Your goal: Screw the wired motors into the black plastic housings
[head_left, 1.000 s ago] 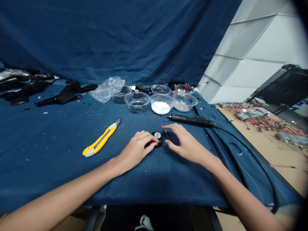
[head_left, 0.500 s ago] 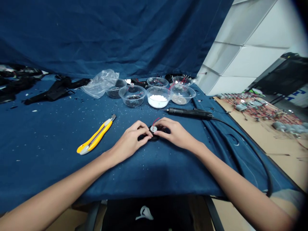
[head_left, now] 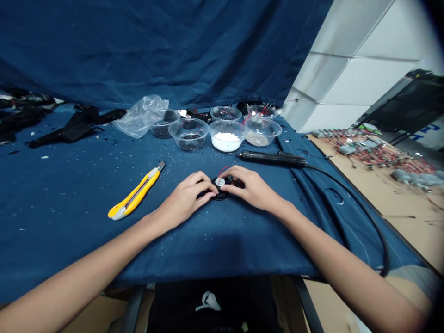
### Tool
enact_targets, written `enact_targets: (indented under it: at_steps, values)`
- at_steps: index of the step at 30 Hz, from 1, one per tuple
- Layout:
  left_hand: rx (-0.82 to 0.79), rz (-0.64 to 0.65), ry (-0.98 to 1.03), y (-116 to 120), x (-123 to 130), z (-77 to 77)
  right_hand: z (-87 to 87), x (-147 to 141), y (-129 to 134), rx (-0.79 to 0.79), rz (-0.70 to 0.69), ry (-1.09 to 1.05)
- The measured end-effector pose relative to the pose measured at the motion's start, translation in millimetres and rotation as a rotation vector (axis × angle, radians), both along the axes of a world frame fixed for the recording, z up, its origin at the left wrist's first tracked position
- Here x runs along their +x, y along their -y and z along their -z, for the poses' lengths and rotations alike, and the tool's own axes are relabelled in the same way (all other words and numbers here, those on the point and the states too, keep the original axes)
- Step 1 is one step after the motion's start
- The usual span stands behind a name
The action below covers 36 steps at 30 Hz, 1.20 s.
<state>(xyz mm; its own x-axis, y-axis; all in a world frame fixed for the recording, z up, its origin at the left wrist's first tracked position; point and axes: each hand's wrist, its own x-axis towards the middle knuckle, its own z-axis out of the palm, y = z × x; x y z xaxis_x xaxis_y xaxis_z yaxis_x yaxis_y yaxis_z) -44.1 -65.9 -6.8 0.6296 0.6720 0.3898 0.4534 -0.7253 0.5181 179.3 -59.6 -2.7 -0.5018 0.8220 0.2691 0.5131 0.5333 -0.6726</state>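
Observation:
A round black disc (head_left: 220,195) with a small white circular piece (head_left: 219,182) and a thin red wire (head_left: 222,171) on top lies on the blue cloth. My left hand (head_left: 187,196) rests over the disc's left side, fingers curled onto it. From the right, my right hand (head_left: 251,187) presses its fingertips against the disc beside the white piece. Much of the disc is hidden under my fingers. A yellow utility knife (head_left: 134,194) lies to the left of my left hand, untouched.
A black soldering iron (head_left: 274,159) lies beyond my right hand, its cable curving toward the lower right. Behind it stand several clear bowls, one holding white powder (head_left: 226,142). A plastic bag (head_left: 138,118) and black pieces (head_left: 74,127) lie farther left.
My right hand has come in from its spread position above the disc and now closes on it. My left hand stays on the disc. The whole scene sits slightly higher in view.

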Motion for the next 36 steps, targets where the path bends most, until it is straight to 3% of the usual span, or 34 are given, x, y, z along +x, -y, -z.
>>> enact_targets:
  at_steps: [8, 19, 26, 36]
  values:
    - [-0.064, -0.024, 0.000, -0.6, 1.2, -1.2, 1.3, 0.6, -0.2, -0.005, 0.004, -0.009]
    - [0.045, -0.044, -0.029, 1.7, 2.3, 4.9, 2.0, -0.1, 0.4, -0.005, 0.011, -0.015]
    - [-0.041, -0.055, -0.041, 1.2, 2.4, 6.7, 3.4, 0.4, -0.2, -0.008, 0.010, -0.029]
    - [0.021, -0.061, -0.117, 0.3, 1.2, 8.3, 2.1, -1.9, 2.6, 0.031, 0.035, 0.012]
